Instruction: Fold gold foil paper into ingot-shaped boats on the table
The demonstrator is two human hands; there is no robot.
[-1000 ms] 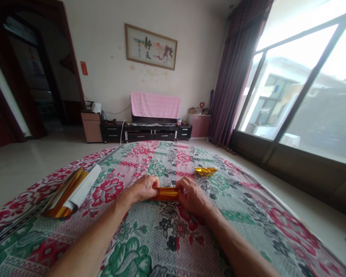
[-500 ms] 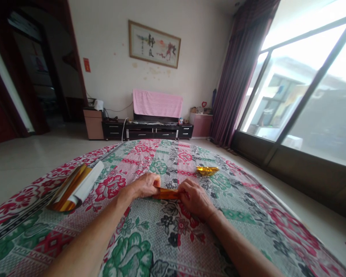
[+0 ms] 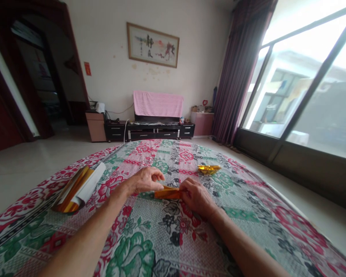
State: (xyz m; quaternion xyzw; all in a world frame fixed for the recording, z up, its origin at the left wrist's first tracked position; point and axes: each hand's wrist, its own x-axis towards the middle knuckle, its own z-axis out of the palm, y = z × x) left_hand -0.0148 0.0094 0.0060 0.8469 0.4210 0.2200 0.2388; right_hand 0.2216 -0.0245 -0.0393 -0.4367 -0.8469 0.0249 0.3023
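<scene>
A narrow folded strip of gold foil paper (image 3: 167, 193) lies low over the flowered tablecloth, between my two hands. My right hand (image 3: 196, 195) pinches its right end, fingers closed. At the strip's left end, my left hand (image 3: 146, 180) has its thumb and fingers apart, the thumb close to the paper's upper edge; whether it touches cannot be made out. A finished-looking gold foil boat shape (image 3: 209, 169) rests beyond my right hand. To the left lies a curled stack of gold and white paper sheets (image 3: 76, 188).
The round table wears a patterned tablecloth (image 3: 132, 252) in red, green and grey. Past its far edge stands a low black cabinet (image 3: 154, 133) with a pink cloth (image 3: 158, 104) over a screen. A purple curtain (image 3: 233, 73) and large windows are on the right.
My left hand has loosened its pinch on the strip's left end and lifted slightly, uncovering that end. My right hand keeps its hold. The view has shifted a little.
</scene>
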